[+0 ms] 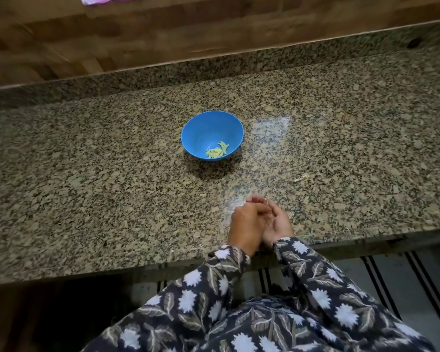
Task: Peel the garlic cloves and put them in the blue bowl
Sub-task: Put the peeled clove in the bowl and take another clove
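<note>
**Garlic Peeling: Present Layout**

Your left hand (pixel 247 224) lays its curled fingers into your cupped, palm-up right hand (pixel 277 223), on your side of the blue bowl (pixel 201 128). Whether either hand holds anything cannot be told. Peeled garlic cloves (pixel 217 150) lie inside the bowl. A peel scrap (pixel 301 177) lies on the tabletop (pixel 87 174), right of the bowl.

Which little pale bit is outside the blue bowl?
The pale scrap alone on the counter, right of the blue bowl; the yellowish pieces sit inside it.

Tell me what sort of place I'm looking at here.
Most likely a home kitchen: a speckled granite counter, a blue bowl on it holding peeled garlic cloves, and a wood-patterned wall behind.
</note>
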The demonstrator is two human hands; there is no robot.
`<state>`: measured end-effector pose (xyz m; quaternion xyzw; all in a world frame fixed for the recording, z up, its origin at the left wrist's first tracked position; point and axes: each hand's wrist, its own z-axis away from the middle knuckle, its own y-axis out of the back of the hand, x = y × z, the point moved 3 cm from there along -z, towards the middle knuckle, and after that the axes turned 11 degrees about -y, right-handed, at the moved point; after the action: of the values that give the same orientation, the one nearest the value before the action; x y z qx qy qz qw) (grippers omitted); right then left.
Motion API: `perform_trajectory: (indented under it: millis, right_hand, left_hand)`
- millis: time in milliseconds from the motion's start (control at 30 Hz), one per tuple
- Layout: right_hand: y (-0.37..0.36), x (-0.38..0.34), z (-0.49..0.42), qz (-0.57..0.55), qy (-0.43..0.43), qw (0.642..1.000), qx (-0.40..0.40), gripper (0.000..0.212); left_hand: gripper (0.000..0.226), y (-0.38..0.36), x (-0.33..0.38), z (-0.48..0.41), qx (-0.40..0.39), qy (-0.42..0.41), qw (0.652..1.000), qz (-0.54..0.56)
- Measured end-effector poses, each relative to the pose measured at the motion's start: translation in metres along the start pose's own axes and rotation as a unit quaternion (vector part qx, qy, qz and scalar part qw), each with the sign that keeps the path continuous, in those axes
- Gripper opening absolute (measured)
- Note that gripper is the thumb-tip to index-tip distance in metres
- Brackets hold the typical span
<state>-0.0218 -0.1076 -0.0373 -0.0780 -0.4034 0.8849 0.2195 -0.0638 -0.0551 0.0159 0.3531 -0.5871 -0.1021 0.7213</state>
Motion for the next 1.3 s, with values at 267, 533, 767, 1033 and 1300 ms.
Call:
perform_trajectory:
  millis: [267,533,767,1033,1300]
  right_hand:
    - [0.001,-0.004,-0.002,0.001,-0.036,0.998,-0.043,0.034]
    - [0.005,-0.011,0.005,-0.038,0.032,0.999,0.005,0.023]
    - [0.016,-0.046,0.022,-0.021,0.112,0.993,0.01,0.022]
    - [0.008,-0.03,0.014,0.007,0.14,0.99,0.007,0.028]
    - [0.013,-0.018,0.016,0.008,0.161,0.987,0.005,0.033]
  left_hand:
    - [0.017,-0.011,0.01,0.001,-0.011,-0.176,0.971,-0.158]
    - [0.028,0.012,0.0,0.002,0.04,-0.208,0.977,0.016]
    - [0.036,0.069,-0.111,0.018,0.021,-0.149,0.984,-0.099]
    - [0.048,0.104,-0.15,0.048,-0.054,-0.18,0.971,-0.146]
    - [0.07,0.109,-0.178,0.059,-0.332,-0.341,0.823,-0.31]
